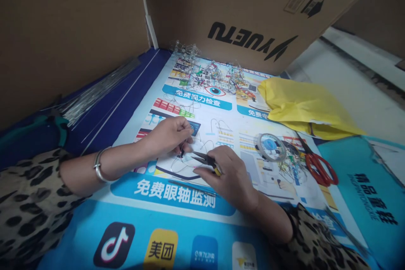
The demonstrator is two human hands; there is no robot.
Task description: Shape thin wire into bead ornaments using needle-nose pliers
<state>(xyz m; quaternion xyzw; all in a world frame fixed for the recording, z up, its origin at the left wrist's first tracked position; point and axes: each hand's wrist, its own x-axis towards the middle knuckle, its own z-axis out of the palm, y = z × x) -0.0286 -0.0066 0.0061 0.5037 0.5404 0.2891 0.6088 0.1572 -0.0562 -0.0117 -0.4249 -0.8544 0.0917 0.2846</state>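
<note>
My left hand (172, 136) is closed in a pinch on a thin wire piece (182, 152) with a small dark part on it. Wrapped in my right hand (232, 177) are pliers (205, 159) with dark jaws and a yellow-marked handle. The jaws point left, slightly parted, close to my left fingertips. Fine wire loops spread over the printed sheet (202, 196) beneath and around both hands. Whether the jaws touch the wire is too small to tell.
Tangled wire pieces (234, 78) lie at the back. Straight wires (98, 86) and teal-handled pliers (60, 128) are at the left. Rightward are a tape roll (271, 147), red scissors (321, 169), a yellow bag (306, 103) and a teal bag (360, 185). Cardboard (196, 4) stands behind.
</note>
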